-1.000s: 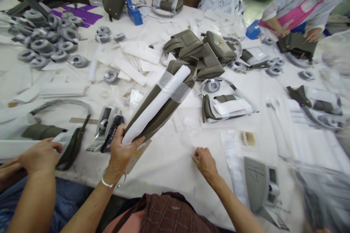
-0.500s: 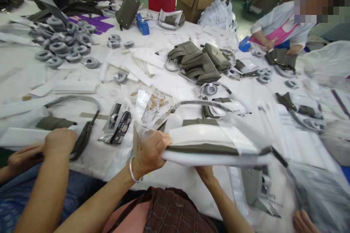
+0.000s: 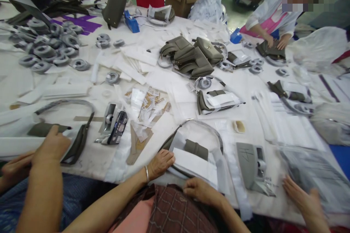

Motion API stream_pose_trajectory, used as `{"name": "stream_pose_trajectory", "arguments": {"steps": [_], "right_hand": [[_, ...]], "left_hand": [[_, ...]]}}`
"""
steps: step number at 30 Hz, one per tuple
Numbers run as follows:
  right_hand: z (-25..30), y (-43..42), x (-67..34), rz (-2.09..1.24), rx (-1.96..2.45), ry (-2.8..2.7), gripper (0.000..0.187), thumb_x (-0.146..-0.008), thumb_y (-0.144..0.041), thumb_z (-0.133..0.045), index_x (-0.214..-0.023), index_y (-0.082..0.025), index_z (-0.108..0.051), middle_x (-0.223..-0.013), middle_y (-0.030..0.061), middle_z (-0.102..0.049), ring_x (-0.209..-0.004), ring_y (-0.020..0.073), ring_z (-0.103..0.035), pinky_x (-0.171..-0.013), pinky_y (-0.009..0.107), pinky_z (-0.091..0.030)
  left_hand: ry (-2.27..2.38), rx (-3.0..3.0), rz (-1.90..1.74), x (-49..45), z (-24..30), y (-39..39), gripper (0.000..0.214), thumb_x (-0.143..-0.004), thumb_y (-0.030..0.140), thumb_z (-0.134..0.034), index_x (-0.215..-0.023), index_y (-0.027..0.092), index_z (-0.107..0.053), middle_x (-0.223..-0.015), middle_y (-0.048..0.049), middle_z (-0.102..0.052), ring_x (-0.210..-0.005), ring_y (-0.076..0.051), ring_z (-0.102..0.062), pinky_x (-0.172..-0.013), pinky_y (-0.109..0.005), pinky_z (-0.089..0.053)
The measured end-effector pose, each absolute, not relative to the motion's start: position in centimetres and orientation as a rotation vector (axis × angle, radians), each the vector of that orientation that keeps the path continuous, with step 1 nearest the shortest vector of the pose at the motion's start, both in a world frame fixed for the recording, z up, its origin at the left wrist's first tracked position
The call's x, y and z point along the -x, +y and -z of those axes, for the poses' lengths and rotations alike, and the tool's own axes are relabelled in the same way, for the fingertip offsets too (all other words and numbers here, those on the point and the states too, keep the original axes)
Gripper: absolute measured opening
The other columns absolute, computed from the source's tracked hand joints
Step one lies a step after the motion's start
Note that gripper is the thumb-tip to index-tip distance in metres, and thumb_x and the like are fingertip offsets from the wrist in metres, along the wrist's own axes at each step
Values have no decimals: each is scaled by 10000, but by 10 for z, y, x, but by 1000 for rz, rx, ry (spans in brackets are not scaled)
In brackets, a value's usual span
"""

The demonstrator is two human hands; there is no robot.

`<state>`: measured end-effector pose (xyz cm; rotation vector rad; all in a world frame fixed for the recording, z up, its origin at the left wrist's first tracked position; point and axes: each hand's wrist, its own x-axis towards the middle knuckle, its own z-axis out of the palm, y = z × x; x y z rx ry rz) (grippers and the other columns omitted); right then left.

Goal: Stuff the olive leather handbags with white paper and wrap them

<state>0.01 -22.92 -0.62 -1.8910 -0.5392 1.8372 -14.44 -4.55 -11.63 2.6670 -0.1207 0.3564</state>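
An olive-grey bag wrapped in white paper (image 3: 195, 153) lies flat at the table's near edge, its curved handle (image 3: 203, 125) arching away from me. My left hand (image 3: 161, 162) grips the bag's left end with curled fingers. My right hand (image 3: 198, 189) holds the near edge of the white paper, fingers closed on it.
A co-worker's hand (image 3: 51, 145) on my left presses a grey strap piece. Another person's hand (image 3: 300, 196) reaches towards clear plastic bags (image 3: 314, 171) at the right. Two tape dispensers (image 3: 253, 167) (image 3: 108, 120), a pile of finished bags (image 3: 191, 56) and grey rolled straps (image 3: 46, 47) lie around.
The wrapped bag came down from the air and now lies flat on the table in front of me. Both my hands moved down with it to the near edge.
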Motion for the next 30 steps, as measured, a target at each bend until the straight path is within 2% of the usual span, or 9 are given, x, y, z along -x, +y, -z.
{"name": "stream_pose_trajectory", "arguments": {"steps": [3,6,9,13,16,20,25,27,30], "right_hand": [[-14,-201,-32,-1855,1719,-342,323,-735,-491,-677,-777,-172,-644,-770,36,-715,-710,178,-655,-684,305,-506],[-10,-161,-64,-1408,2048,-464,266,-746,-450,-613,-752,-184,-619,-744,40,-696,-701,181,-641,-685,310,-500],[22,-128,-85,-947,2397,-577,150,-729,-344,-583,-783,-205,-603,-771,35,-669,-748,198,-620,-729,324,-478],[67,-103,-93,-715,2562,-542,280,-682,-287,-635,-941,-198,-579,-1016,108,-637,-968,258,-589,-856,365,-434],[80,-96,-94,-646,2616,-544,283,-676,-287,-660,-930,-204,-569,-1023,111,-618,-996,269,-564,-854,367,-411],[80,-100,-101,-644,2599,-575,60,-753,-275,-549,-781,-222,-548,-889,60,-622,-861,218,-570,-786,331,-402],[72,-115,-104,-703,2499,-576,168,-813,-363,-452,-758,-226,-534,-727,12,-619,-706,189,-571,-713,305,-427],[71,-116,-102,-692,2472,-582,186,-794,-402,-498,-818,-224,-548,-790,15,-634,-706,188,-573,-738,318,-434],[76,-106,-101,-630,2460,-559,284,-686,-370,-642,-914,-225,-555,-949,44,-635,-816,210,-579,-805,342,-430]], "left_hand": [[-139,-2663,-402,141,114,-43,160,-930,113,-465,-1077,157,-512,-1042,-78,-601,-900,-199,-523,-829,-349,-412],[-145,-2660,-435,138,108,-39,148,-939,119,-455,-1067,153,-519,-1025,-73,-605,-884,-195,-523,-816,-341,-417],[-118,-2662,-440,145,102,-36,164,-938,102,-426,-1061,150,-524,-1012,-76,-607,-875,-193,-526,-799,-336,-420],[13,-2662,-457,167,102,-36,225,-927,79,-377,-1070,151,-535,-1024,-91,-607,-888,-199,-532,-799,-344,-431],[130,-2664,-522,182,106,-36,261,-906,69,-347,-1062,148,-542,-994,-104,-606,-854,-207,-523,-770,-354,-435],[171,-2673,-536,182,107,-34,270,-884,49,-357,-1061,142,-537,-981,-108,-601,-847,-213,-513,-757,-355,-430],[175,-2665,-454,167,106,-30,320,-835,8,-380,-1089,150,-512,-1010,-100,-594,-839,-216,-506,-756,-356,-429],[172,-2664,-431,163,107,-29,343,-818,-1,-380,-1096,157,-504,-1012,-99,-592,-835,-218,-505,-754,-359,-427],[167,-2671,-428,161,107,-27,356,-805,-6,-381,-1099,159,-495,-1008,-101,-592,-830,-221,-503,-750,-360,-428]]}}
